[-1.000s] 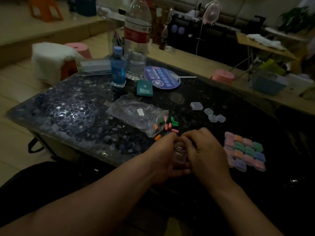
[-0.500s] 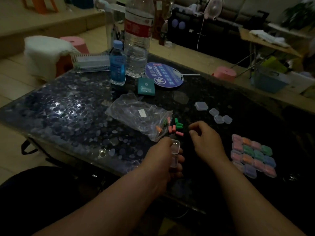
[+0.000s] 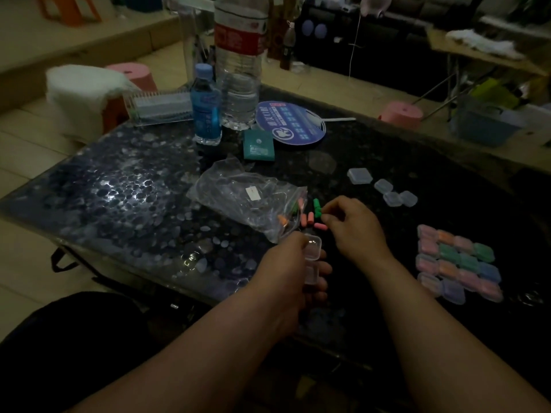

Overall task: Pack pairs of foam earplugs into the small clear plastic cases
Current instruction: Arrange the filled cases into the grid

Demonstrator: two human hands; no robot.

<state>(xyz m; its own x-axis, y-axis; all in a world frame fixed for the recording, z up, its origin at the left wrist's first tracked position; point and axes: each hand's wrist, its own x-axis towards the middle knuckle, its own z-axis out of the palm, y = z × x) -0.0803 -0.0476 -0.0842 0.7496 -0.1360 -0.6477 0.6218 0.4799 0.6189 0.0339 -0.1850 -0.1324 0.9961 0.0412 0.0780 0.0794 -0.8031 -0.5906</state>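
While at right hand point(image 3: 351, 225), earplugs point(image 3: 316, 207) (green)

large bottle point(image 3: 241, 70) | blue bottle point(image 3: 206, 108) | round fan point(image 3: 290, 122) | teal packet point(image 3: 258, 145)

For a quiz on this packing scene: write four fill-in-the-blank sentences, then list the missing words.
1. The left hand holds an open clear ____.
2. The right hand has its fingertips at earplugs coloured ____.
3. The filled cases lie to the ____ of the right hand.
4. Those earplugs lie at the mouth of the plastic ____.
Missing words: case; green; right; bag.
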